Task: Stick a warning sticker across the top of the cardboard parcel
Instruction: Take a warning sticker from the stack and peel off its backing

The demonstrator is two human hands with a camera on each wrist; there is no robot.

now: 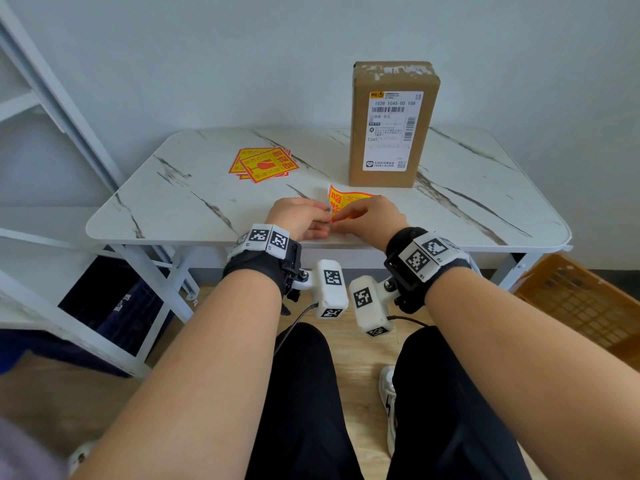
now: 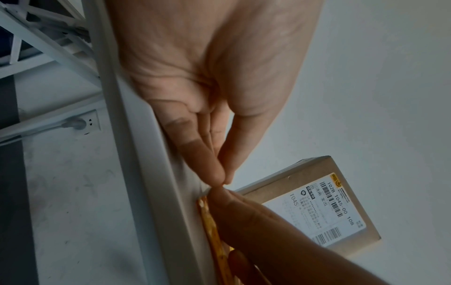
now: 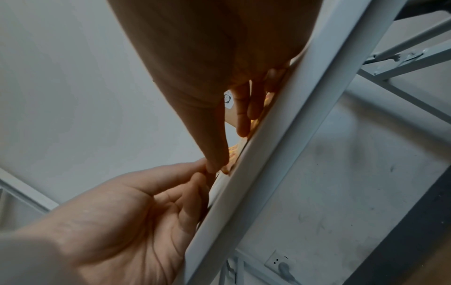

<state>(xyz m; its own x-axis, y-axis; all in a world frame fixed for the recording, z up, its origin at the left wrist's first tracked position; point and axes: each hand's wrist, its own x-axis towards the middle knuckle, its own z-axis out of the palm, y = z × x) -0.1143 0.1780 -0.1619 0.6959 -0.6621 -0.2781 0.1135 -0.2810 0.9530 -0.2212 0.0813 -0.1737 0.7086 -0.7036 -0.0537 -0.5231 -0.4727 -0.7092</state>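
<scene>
The cardboard parcel stands upright at the back of the marble-patterned table, its white shipping label facing me; it also shows in the left wrist view. Both hands meet near the table's front edge, in front of the parcel. One yellow and red warning sticker is curled up between them. My left hand pinches its near corner with thumb and forefinger. My right hand pinches the same sticker from the right, thumb on top. The sticker's underside is hidden.
A loose stack of the same stickers lies on the table to the left of the parcel. A white shelf frame stands at the left with a dark crate below. An orange crate sits on the floor at the right.
</scene>
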